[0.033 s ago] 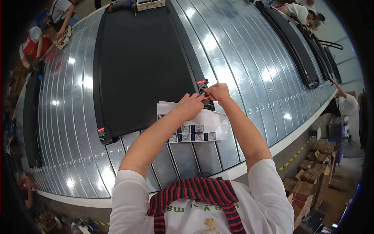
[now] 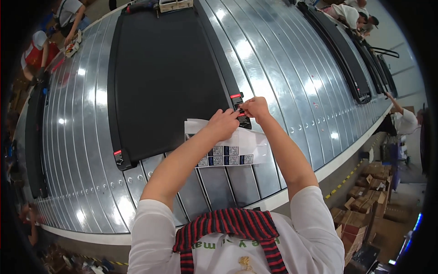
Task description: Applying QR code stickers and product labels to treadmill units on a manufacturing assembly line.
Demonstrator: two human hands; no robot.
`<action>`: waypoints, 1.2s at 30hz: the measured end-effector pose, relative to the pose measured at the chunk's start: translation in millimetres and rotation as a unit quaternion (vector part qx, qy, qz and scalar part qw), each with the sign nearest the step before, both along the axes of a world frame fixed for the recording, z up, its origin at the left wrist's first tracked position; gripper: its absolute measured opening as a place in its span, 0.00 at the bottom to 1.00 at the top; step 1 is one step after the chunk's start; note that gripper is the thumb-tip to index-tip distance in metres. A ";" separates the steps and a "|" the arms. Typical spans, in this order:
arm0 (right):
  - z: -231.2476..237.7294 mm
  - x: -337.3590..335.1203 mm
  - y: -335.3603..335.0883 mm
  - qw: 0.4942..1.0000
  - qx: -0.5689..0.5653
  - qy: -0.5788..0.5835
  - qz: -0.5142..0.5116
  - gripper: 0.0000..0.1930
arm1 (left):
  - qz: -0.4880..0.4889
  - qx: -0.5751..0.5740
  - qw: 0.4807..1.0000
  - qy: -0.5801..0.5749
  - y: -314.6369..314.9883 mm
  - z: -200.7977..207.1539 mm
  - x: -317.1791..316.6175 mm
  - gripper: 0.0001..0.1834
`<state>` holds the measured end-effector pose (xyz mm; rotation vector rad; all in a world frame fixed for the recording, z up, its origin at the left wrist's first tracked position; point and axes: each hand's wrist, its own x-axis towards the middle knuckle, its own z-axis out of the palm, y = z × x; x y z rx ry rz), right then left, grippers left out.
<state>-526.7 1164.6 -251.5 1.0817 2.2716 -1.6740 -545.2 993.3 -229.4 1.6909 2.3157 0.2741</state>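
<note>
A long black treadmill deck (image 2: pixel 169 77) lies in front of me, with red and black labels on its two near corners. My left hand (image 2: pixel 223 124) is closed at the near right corner, over a white sheet of stickers (image 2: pixel 255 144) that it seems to hold. Dark printed squares show on the sheet's lower part. My right hand (image 2: pixel 256 109) is pinched on a small sticker label (image 2: pixel 241 114) at that corner. The fingertips of both hands meet there, and part of the label is hidden by them. Another label (image 2: pixel 118 157) sits on the near left corner.
Beneath the deck runs a shiny metal slatted conveyor (image 2: pixel 292 91). Other black decks lie at the left (image 2: pixel 36 137) and far right (image 2: pixel 337 55), with people beside them. A tray (image 2: pixel 175 5) and a power tool (image 2: pixel 143 7) rest at the deck's far end. Cardboard boxes (image 2: pixel 356 219) stand right.
</note>
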 end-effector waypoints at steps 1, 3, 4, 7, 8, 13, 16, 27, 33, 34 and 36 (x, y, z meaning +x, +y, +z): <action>-2.8 0.6 -3.5 1.000 0.004 -0.020 -0.004 0.05 | 0.008 0.012 1.000 -0.002 -0.7 -1.1 0.0 0.08; -9.9 3.3 -11.8 0.984 0.169 0.058 -0.013 0.04 | 0.014 0.031 0.999 -0.008 -1.7 -2.6 0.3 0.09; -12.1 7.0 -14.7 0.983 0.169 0.069 -0.005 0.04 | 0.022 0.027 0.999 -0.018 -1.8 -2.8 1.0 0.09; -17.2 21.3 -28.5 0.972 0.136 0.191 -0.027 0.10 | 0.037 0.025 0.999 -0.032 -3.8 -2.2 -0.3 0.09; -16.2 24.3 -31.2 0.969 0.138 0.203 -0.013 0.10 | 0.038 0.024 0.998 -0.034 -3.6 -1.1 -0.4 0.09; -7.1 30.7 -41.0 0.937 0.257 0.234 0.041 0.12 | 0.043 -0.002 0.998 -0.047 -0.4 3.2 -2.1 0.09; -2.7 32.1 -40.6 0.954 0.218 0.205 0.000 0.12 | 0.051 -0.007 0.998 -0.039 3.5 2.6 -1.9 0.10; 11.8 14.1 -9.3 0.905 0.370 0.124 0.172 0.09 | 0.045 -0.052 0.998 -0.005 12.3 11.9 4.0 0.09; 9.2 10.1 -5.0 0.870 0.430 0.178 0.162 0.09 | 0.036 -0.054 0.998 0.003 15.2 12.9 3.7 0.08; 9.5 8.1 -4.4 0.885 0.411 0.137 0.169 0.09 | 0.034 -0.044 0.998 0.010 15.1 12.0 3.7 0.08; 11.8 4.3 -2.1 0.899 0.390 0.094 0.176 0.10 | 0.031 -0.035 0.999 0.014 15.8 10.5 3.1 0.08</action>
